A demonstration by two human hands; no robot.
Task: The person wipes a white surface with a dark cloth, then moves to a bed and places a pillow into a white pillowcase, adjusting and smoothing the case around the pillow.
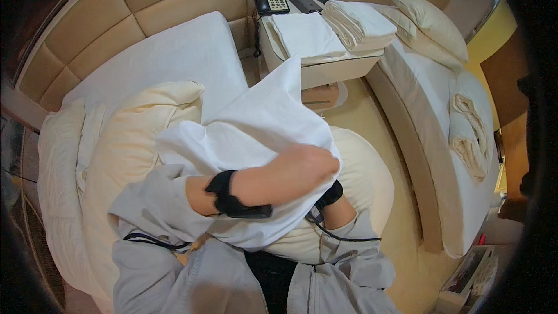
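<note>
A white cloth [261, 117], which looks like a pillowcase, is draped in front of me with one corner peaked up. My left hand [305, 163] reaches across to the right and grips the cloth near its right edge, back of the hand upward. The cloth hides my right hand; only its wrist with a black strap [333, 192] shows, just below the left hand. A plump cream pillow [368, 161] bulges out beneath the cloth on the right. To the left, cream bedding or another pillow [130, 113] touches the cloth's edge.
A bed with a white sheet [174, 48] lies ahead left. The nightstand [344, 69] holds a telephone [272, 1], folded white linens [357, 22] and a flat white cloth [307, 35]. A second bed [427, 96] on the right carries pillows [431, 22] and a rolled quilt [468, 139].
</note>
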